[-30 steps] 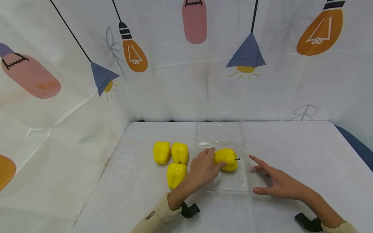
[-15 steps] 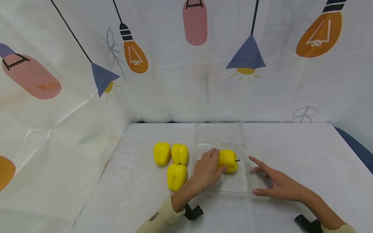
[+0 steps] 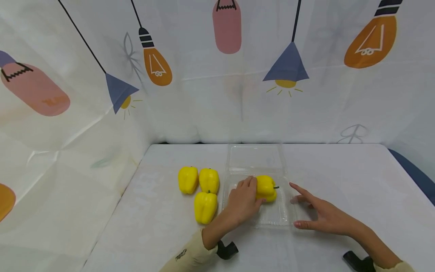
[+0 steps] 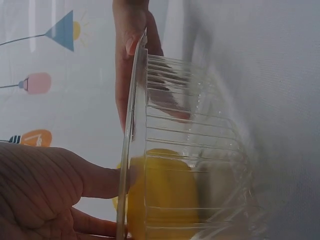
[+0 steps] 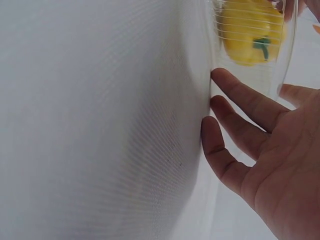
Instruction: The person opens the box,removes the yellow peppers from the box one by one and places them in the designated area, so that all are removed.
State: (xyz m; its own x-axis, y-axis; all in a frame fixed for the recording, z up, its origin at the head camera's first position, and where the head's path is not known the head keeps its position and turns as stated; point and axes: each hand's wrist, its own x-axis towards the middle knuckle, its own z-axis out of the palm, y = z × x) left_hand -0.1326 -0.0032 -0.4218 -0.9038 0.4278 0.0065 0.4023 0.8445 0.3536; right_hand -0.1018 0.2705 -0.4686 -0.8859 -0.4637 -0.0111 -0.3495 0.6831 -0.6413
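A yellow bell pepper [image 3: 266, 187] lies on its side in the clear plastic container [image 3: 275, 216], its green stem pointing right. My left hand [image 3: 242, 200] holds it at the left end, thumb in front and fingers behind. Through the ribbed wall in the left wrist view, the pepper [image 4: 167, 195] shows beside the left thumb, which reaches over the rim. At the container's right side is my right hand [image 3: 321, 213], fingers spread, holding nothing. In the right wrist view, several fingertips of the right hand [image 5: 280, 145] rest near the table beside the container.
Left of the container, three more yellow bell peppers [image 3: 188, 180] stand close together on the white table [image 3: 156, 226]. The container's lid [image 3: 255, 155] lies folded back toward the rear wall. A printed white curtain [image 3: 204, 109] rises behind the table.
My left hand has shifted slightly right and covers more of the pepper's left end. The pepper's stem end, the container and my right hand have stayed nearly still.
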